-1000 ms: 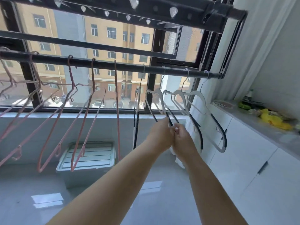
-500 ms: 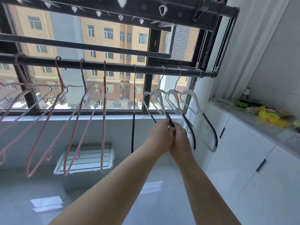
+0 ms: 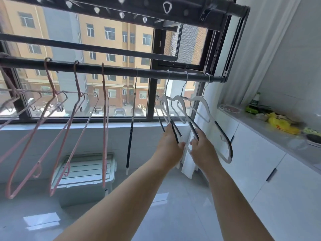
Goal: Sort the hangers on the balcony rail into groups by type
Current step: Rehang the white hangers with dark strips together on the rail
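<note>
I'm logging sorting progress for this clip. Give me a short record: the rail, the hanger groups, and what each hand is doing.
rail: dark bar across the window, hangers hooked along it
pink hangers: thin type, grouped on the left
lone hanger: white with black grips, edge-on, between the groups
white hangers: three with black grips, at the right end
left hand: grips the leftmost of those three
right hand: grips the middle one
box: lidded, on the floor below the pink hangers

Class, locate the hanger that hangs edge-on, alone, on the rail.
Head view, centre: the edge-on hanger hangs from the rail between the pink hangers and the left hand.
</note>
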`<control>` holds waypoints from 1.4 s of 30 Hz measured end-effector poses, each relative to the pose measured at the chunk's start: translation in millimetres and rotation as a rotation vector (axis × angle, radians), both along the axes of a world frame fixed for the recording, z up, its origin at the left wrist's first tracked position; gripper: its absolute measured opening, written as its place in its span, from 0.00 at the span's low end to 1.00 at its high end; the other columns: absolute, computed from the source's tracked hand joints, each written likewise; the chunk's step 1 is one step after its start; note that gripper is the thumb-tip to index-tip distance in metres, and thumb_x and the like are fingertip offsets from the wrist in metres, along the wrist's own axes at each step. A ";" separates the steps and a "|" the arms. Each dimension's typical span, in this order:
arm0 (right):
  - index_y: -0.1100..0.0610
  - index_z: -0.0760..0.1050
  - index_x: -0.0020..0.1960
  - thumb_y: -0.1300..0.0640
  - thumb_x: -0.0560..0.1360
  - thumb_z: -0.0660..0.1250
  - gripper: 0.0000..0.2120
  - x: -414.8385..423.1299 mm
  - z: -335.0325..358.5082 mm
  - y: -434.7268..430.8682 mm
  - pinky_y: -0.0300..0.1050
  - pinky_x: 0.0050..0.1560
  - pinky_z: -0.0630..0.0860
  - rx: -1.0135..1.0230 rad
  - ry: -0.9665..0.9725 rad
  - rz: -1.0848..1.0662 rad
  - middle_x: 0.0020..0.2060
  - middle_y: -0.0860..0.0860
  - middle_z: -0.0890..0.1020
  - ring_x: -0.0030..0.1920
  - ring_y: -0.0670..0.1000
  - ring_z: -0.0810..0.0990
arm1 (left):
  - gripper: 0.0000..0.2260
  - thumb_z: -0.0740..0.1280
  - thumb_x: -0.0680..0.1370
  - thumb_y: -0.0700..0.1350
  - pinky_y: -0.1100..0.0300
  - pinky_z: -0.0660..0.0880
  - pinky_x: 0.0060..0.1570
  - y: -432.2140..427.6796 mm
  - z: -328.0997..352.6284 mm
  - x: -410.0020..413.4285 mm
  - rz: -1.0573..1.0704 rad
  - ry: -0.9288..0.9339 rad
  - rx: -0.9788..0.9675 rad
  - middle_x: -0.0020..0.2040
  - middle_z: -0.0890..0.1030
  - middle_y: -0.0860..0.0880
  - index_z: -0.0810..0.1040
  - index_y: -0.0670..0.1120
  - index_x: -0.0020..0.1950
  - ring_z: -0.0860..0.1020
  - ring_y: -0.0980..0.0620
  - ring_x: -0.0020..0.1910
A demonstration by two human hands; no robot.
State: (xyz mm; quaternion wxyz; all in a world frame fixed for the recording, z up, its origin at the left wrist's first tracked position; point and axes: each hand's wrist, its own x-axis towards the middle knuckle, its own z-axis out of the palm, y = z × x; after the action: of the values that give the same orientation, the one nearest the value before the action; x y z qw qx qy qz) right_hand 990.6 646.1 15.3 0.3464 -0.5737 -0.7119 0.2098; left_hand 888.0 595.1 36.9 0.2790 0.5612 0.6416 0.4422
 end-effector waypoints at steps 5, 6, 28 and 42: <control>0.58 0.65 0.67 0.62 0.79 0.50 0.18 -1.4 -2.9 2.2 0.44 0.48 0.68 0.099 0.083 -0.043 0.54 0.58 0.77 0.54 0.57 0.75 | 0.29 0.64 0.76 0.42 0.52 0.66 0.65 2.4 0.3 -1.3 -0.017 -0.035 0.021 0.69 0.67 0.45 0.53 0.48 0.72 0.69 0.44 0.66; 0.57 0.65 0.67 0.63 0.79 0.50 0.18 -0.1 -3.8 3.1 0.43 0.47 0.67 0.104 0.095 -0.047 0.53 0.58 0.77 0.52 0.57 0.75 | 0.29 0.65 0.76 0.42 0.51 0.66 0.66 3.2 -0.2 -1.7 -0.020 -0.041 0.022 0.69 0.67 0.44 0.53 0.48 0.72 0.69 0.44 0.66; 0.62 0.71 0.63 0.59 0.76 0.62 0.16 3.3 15.2 -12.4 0.50 0.60 0.67 0.507 -0.128 -0.178 0.58 0.62 0.73 0.59 0.61 0.69 | 0.30 0.66 0.75 0.45 0.48 0.71 0.61 5.4 -15.2 -3.0 -0.045 -0.030 0.038 0.68 0.67 0.45 0.54 0.46 0.72 0.73 0.45 0.61; 0.52 0.63 0.70 0.62 0.80 0.51 0.19 -51.7 18.4 -18.6 0.40 0.37 0.74 -0.287 0.538 0.236 0.55 0.52 0.75 0.51 0.53 0.77 | 0.17 0.61 0.73 0.33 0.64 0.76 0.39 -10.0 -34.9 -8.5 -0.024 -0.160 0.153 0.52 0.77 0.45 0.72 0.46 0.60 0.79 0.51 0.41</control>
State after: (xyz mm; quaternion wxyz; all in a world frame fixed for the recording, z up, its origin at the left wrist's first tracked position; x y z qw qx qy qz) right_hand 938.9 627.5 33.7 0.4109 -0.4543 -0.6196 0.4908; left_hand 879.6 585.1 2.0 0.2911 0.5513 0.5749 0.5300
